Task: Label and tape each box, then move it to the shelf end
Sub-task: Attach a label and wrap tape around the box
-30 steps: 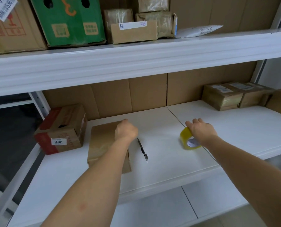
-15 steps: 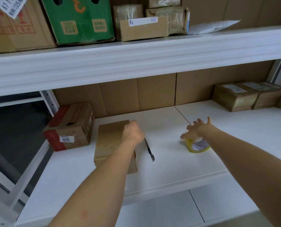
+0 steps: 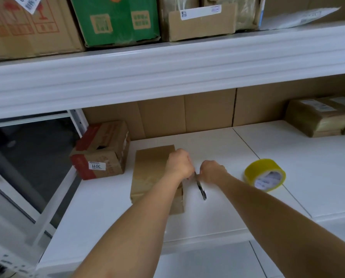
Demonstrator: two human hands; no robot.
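Observation:
A plain brown box lies on the white shelf, a little left of centre. My left hand grips the box's right edge with curled fingers. A dark pen lies on the shelf just right of the box. My right hand has its curled fingers on the pen's far end. A yellow tape roll stands on the shelf to the right, apart from both hands.
A red and brown box with a white label sits at the shelf's left end. Taped brown parcels are stacked at the back right. The upper shelf carries several boxes, one green.
My right hand let go of the tape roll and moved left to the pen. The left hand stayed on the box. The camera moved closer.

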